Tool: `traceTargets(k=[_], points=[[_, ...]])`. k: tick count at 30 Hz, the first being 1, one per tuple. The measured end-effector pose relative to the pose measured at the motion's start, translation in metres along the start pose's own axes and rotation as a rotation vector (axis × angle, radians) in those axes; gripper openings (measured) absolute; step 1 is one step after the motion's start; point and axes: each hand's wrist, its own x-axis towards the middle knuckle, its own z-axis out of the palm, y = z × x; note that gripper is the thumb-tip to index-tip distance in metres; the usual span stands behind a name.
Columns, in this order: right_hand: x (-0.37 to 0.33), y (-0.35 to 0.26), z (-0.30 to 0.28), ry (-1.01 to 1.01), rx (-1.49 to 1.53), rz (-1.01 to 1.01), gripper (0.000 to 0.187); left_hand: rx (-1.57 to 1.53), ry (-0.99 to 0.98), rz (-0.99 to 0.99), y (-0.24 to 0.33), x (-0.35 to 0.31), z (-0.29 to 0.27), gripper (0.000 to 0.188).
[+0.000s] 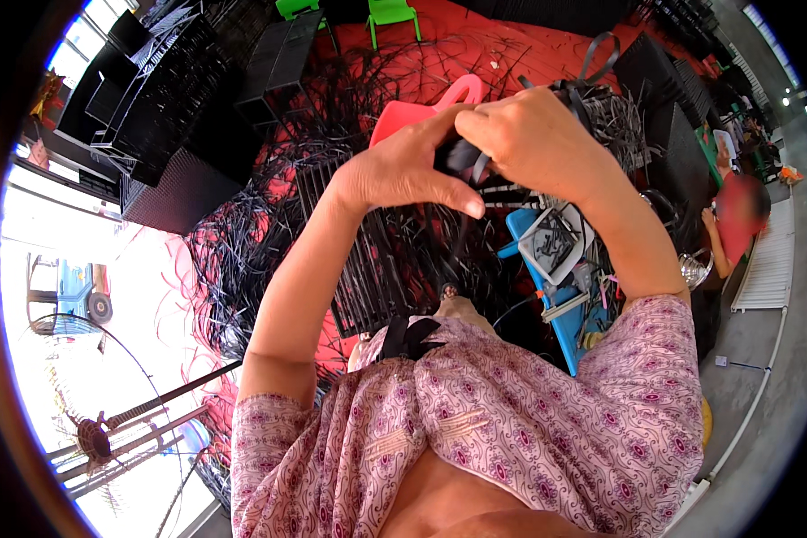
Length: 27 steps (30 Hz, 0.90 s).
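"In the head view, where were the two hands?"

"They were up in front of the chest, close together. The left hand (pixel 410 170) was on one side and the right hand (pixel 531 139) was on the other."

"And the black strip (pixel 481 168)?"

"It was between them, just under the right hand's knuckles. A black loop (pixel 603 56) stuck up past that hand, but I couldn't tell if it was the same piece."

"Were the fingers tight?"

"The left thumb was apart from its fingers, with dark stuff in the gap. The right fingers were curled over by the strip. Their tips were hidden, so I couldn't tell how hard they squeezed."

"What could have gone wrong?"

"I think the strip could have slipped out, if the left thumb stayed that wide and the right hand let go."

"Anything else?"

"A big mess of loose strips (pixel 229 255) lay on the red floor (pixel 502 40). One could have caught a foot (pixel 449 291) if the person stepped. And the white tray (pixel 586 240), with black bits (pixel 551 240) in it, was on the blue stool (pixel 565 339), near the right arm. A bump from that arm might have spilled it."
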Motion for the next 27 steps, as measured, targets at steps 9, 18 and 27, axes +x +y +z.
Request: traceTargets(k=[9, 18, 27], points=[[-0.014, 0.021, 0.008, -0.098, 0.129, 0.207, 0.033, -0.171, -0.078, -0.34, 0.006, 0.008, -0.01, 0.049], [-0.075, 0.105, 0.045, -0.199, 0.54, 0.654, 0.024, 0.156, 0.301, -0.346, 0.041, -0.019, -0.093, 0.025], [-0.201, 0.192, 0.085, -0.275, 0.693, 1.083, 0.018, -0.163, 0.587, 0.014, 0.06, -0.094, -0.218, 0.025]])
